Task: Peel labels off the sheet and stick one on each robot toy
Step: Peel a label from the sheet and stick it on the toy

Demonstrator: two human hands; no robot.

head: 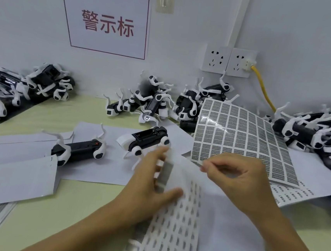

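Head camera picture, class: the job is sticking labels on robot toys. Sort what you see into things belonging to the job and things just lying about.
Belonging to the job:
label sheet held by left hand and right hand
spare label sheet
robot toys

Just lying about:
wall sign
sockets
yellow cable
wall hook

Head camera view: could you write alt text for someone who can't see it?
A person's left hand and right hand hold a label sheet over a table. Two black-and-white robot toys lie just beyond, with piles more against the wall.
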